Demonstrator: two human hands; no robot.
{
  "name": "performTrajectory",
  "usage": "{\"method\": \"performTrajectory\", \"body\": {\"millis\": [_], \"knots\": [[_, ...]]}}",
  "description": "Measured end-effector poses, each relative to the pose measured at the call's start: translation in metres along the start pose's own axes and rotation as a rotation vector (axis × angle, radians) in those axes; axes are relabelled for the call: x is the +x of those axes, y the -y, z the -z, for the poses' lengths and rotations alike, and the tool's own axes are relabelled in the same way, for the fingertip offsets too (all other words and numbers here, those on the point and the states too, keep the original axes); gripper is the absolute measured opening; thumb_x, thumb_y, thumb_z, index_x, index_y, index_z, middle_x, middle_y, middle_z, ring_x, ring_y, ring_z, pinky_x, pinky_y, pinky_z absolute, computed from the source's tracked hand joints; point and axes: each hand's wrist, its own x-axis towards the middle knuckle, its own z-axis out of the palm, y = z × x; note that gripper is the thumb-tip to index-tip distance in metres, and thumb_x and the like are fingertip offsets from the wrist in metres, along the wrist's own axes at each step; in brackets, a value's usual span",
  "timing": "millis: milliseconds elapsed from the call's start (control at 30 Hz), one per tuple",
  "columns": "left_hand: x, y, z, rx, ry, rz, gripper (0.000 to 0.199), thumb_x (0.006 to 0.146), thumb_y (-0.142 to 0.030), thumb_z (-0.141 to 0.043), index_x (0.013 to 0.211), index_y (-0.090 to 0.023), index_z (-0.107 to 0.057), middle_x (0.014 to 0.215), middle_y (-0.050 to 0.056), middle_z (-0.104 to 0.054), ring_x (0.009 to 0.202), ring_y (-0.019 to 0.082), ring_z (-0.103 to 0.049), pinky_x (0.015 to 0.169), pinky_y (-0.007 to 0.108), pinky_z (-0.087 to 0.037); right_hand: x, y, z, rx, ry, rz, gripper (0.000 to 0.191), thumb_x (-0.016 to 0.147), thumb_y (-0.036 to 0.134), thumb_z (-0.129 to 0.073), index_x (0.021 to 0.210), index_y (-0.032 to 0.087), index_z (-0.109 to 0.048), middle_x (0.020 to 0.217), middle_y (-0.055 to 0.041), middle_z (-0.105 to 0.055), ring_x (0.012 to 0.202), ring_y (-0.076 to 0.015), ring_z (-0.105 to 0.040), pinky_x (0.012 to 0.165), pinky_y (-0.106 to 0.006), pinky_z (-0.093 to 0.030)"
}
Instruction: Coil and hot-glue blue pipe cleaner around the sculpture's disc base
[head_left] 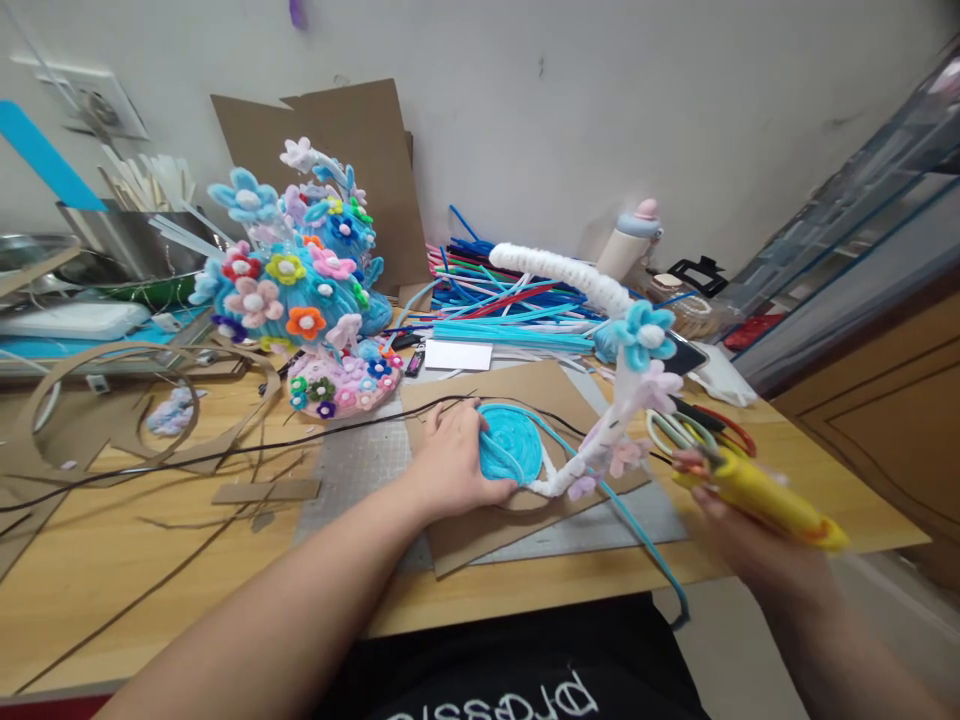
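1. Right hand (757, 545): closed around a blurred yellow tool (780, 500), probably a glue gun. Keep its tip clear of the left fingers; apply small amounts only.
2. Light-blue fuzzy strand (637, 525): its tail hangs over the wooden counter (409, 608) edge. Keep it untwisted, without tension.
3. Left hand (450, 470): holding the flat light-blue coiled disc (519, 438), fingers at its upper-left edge, thumb at its lower edge. Maintain light, even pressure to avoid doming.
4. The disc lies on brown cardboard (459, 540), over a grey cutting mat (352, 470). Seat each turn snugly against the last.
5. Curved white fuzzy stem (559, 268), bearing blue and pink flowers: it rises beside the disc's right side. Avoid knocking it with the tool.
6. Multicoloured pipe-cleaner pile (517, 300): behind the cardboard; keep strands separated for clean pickup.
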Motion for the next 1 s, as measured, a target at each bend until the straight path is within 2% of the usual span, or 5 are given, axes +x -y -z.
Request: {"method": "performTrajectory", "body": {"millis": [100,200,300,400,1000], "knots": [[0.001,0.001,-0.001,0.000,0.000,-0.003,0.069,0.058,-0.061,-0.073,0.108,-0.019,-0.048,0.131,0.018,-0.052,0.135,0.032,-0.038,0.114,0.052,-0.015,-0.010,0.025,0.004,0.065,0.247,0.152,0.028,0.097,0.043,-0.041,0.098,0.028,-0.064,0.094,-0.0089,-0.071,0.092,-0.0250,-0.068,0.080,-0.037,-0.055],[0.001,0.001,-0.001,0.005,0.006,0.005,0.068,0.059,-0.059,-0.073,0.107,-0.018,-0.048,0.137,0.019,-0.047,0.136,0.032,-0.036,0.113,0.053,-0.015,-0.019,0.038,-0.011,0.045,0.393,0.323,0.033,0.099,0.040,-0.035,0.107,0.023,-0.062,0.100,-0.0117,-0.070,0.089,-0.0235,-0.067,0.077,-0.039,-0.052],[0.001,0.002,-0.002,0.011,0.024,0.008,0.065,0.060,-0.055,-0.073,0.106,-0.018,-0.048,0.140,0.020,-0.045,0.136,0.032,-0.036,0.114,0.053,-0.015,-0.027,0.043,-0.030,-0.072,0.318,0.353,0.022,0.096,0.025,-0.046,0.113,0.019,-0.059,0.109,-0.0133,-0.068,0.092,-0.0217,-0.065,0.076,-0.036,-0.051],[0.002,0.003,-0.002,0.014,0.039,0.009,0.061,0.061,-0.052,-0.073,0.106,-0.018,-0.048,0.140,0.020,-0.045,0.136,0.032,-0.036,0.113,0.055,-0.013,-0.030,0.048,-0.040,-0.197,0.257,0.307,0.020,0.095,0.024,-0.048,0.109,0.019,-0.060,0.105,-0.0120,-0.069,0.089,-0.0209,-0.064,0.075,-0.036,-0.049],[0.003,-0.002,0.003,0.016,0.058,0.018,0.058,0.061,-0.051,-0.071,0.102,-0.019,-0.046,0.140,0.020,-0.044,0.137,0.033,-0.034,0.114,0.056,-0.010,-0.029,0.050,-0.048,-0.349,0.185,0.300,0.019,0.093,0.016,-0.046,0.095,0.016,-0.064,0.094,-0.0114,-0.070,0.085,-0.0217,-0.066,0.074,-0.036,-0.050]]}}
